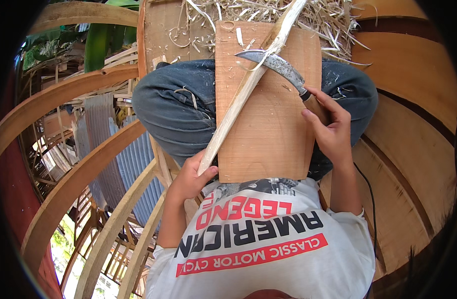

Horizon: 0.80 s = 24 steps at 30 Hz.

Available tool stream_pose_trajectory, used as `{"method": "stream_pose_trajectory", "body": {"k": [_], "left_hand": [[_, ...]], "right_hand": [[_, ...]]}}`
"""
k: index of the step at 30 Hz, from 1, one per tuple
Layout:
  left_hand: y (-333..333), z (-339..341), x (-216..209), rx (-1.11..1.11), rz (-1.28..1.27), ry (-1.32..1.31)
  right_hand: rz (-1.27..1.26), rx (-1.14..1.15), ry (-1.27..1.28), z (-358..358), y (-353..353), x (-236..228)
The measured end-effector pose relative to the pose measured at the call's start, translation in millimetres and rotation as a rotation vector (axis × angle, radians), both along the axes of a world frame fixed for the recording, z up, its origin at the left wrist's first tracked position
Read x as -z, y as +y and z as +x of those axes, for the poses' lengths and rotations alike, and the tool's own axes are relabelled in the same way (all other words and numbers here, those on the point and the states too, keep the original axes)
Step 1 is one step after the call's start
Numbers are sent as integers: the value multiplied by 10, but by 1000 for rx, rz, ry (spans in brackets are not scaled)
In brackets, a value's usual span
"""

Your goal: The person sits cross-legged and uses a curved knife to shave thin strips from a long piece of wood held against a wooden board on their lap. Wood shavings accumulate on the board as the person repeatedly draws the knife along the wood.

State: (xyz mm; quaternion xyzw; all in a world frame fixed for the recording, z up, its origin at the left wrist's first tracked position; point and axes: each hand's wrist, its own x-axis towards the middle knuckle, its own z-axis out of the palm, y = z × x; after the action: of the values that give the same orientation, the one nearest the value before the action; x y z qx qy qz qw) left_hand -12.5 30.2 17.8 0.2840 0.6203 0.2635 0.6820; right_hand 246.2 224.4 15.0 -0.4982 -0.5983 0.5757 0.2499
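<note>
My left hand point(192, 175) is closed round the near end of a long pale wooden stick point(233, 110). The stick slants up and to the right across a flat wooden board point(268, 129) on my lap. My right hand point(329, 122) grips the brown wooden handle of a curved knife point(283, 69). Its hooked, spotted grey blade lies across the stick's upper part, with the tip pointing left. A thin curl of wood stands at the blade where it meets the stick.
Wood shavings point(318, 22) are heaped beyond the board, and a few bits lie on my jeans point(173, 99). Curved wooden rails point(84, 184) run along the left, with corrugated sheets point(101, 144) beyond them. Wooden planks point(403, 129) line the right, where a black cable point(372, 199) hangs.
</note>
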Motion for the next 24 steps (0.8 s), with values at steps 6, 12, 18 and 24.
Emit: {"method": "stream_pose_trajectory", "body": {"k": [6, 12, 18, 24], "left_hand": [[-14, 6, 44, 7, 34, 48], [54, 53, 12, -18, 44, 105], [52, -13, -1, 62, -12, 124], [58, 31, 5, 31, 37, 129]], "right_hand": [[-34, -24, 11, -8, -1, 29], [-141, 50, 95, -17, 45, 81], [19, -127, 46, -36, 25, 116], [21, -188, -5, 3, 119, 79]]}}
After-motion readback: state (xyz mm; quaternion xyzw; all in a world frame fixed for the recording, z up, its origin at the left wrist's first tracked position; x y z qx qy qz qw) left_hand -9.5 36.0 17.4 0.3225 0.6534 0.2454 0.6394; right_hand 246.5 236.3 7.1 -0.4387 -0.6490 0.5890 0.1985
